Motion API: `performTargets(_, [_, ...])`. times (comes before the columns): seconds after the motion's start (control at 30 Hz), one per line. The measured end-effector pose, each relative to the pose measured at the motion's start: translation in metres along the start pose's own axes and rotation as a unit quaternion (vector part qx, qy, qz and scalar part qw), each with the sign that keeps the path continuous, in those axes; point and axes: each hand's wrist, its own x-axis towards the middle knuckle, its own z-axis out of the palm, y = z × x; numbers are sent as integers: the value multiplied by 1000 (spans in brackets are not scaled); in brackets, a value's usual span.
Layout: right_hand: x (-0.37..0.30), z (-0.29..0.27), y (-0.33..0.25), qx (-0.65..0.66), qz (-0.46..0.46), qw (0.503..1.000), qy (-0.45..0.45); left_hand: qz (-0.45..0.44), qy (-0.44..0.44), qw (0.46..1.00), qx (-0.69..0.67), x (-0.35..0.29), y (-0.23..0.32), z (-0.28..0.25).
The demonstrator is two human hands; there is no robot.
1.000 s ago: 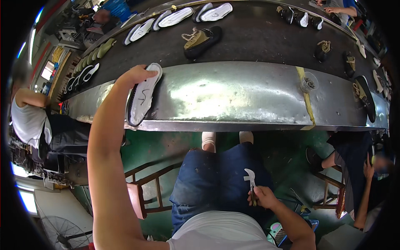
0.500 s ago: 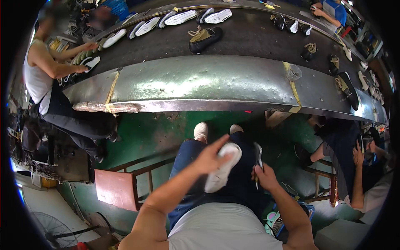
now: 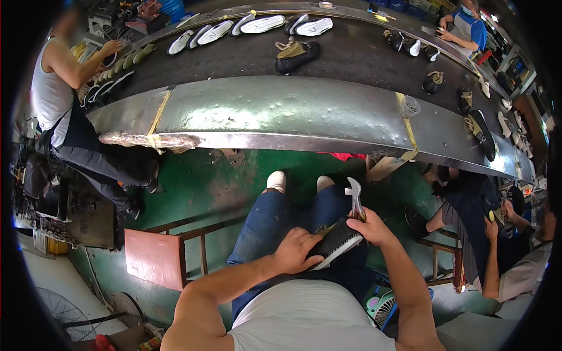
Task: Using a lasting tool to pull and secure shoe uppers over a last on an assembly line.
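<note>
On my lap lies a black shoe (image 3: pixel 338 244) with a pale, stitched-looking edge along its underside, tilted toward the right. My left hand (image 3: pixel 297 250) is closed around its near left end, thumb below and fingers over the top. In my right hand (image 3: pixel 373 227) is a pair of metal lasting pincers (image 3: pixel 356 198), its curved head pointing up and away from me. The right thumb and fingers rest against the far right end of the shoe, so the pincers' handles are mostly hidden.
Ahead runs a long conveyor bench with a metal edge (image 3: pixel 263 111). On its dark belt stand a black and olive shoe (image 3: pixel 295 55) and several white-soled shoes (image 3: pixel 263 24). A worker (image 3: pixel 61 76) stands left; another person (image 3: pixel 492 234) sits right. A stool (image 3: pixel 153 257) is beside me.
The shoe has been turned from its white sole side to its black upper. My right hand, with the pincers, has come in against the shoe. The left worker's hands have risen.
</note>
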Motion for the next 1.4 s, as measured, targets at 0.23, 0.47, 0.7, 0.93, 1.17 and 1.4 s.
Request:
performTargets(0.23, [-21,14,-9,124,-29,989,-80,-236,175,927,-235,30,-74,19])
performTargets(0.47, [-12,51,-52,-192,-38,972,129,-161,161,954,-195,45,-37,-6])
performTargets(0.7, [-10,66,-56,-34,-64,997,17,-160,29,891,-424,21,-16,-48])
performTargets(0.93, [-70,85,-37,-85,-48,990,-100,-173,39,882,-436,-4,-33,-59])
performTargets(1.17, [-48,95,-51,-5,53,983,-174,-159,84,947,-266,-5,-36,-49])
performTargets(1.4, [-18,103,-19,-164,22,978,-131,-213,140,930,-265,-6,-53,-32])
